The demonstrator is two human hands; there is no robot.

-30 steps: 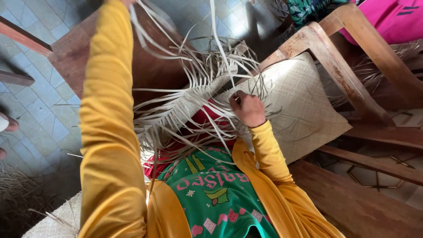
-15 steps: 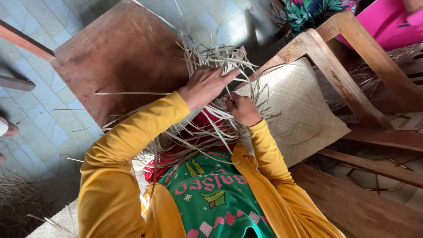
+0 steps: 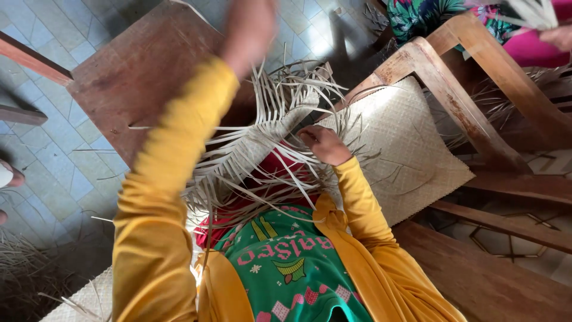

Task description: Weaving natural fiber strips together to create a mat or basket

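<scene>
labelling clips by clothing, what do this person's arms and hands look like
Both arms wear long mustard-yellow sleeves reaching the wrists. The left hand is bare and motion-blurred; the right hand is bare too, with no glove, ring or watch that shows.

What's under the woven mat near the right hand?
The woven mat lies over a wooden chair frame, whose arm crosses above its far edge. The right hand presses the mat's loose strips. Whatever is beneath the mat's middle is covered.

Home weaving spot, prob. a house floor or porch: pale tiled floor, worn wooden chair frames, woven mat w/ loose palm strips, dry fibre scraps lying about.
</scene>
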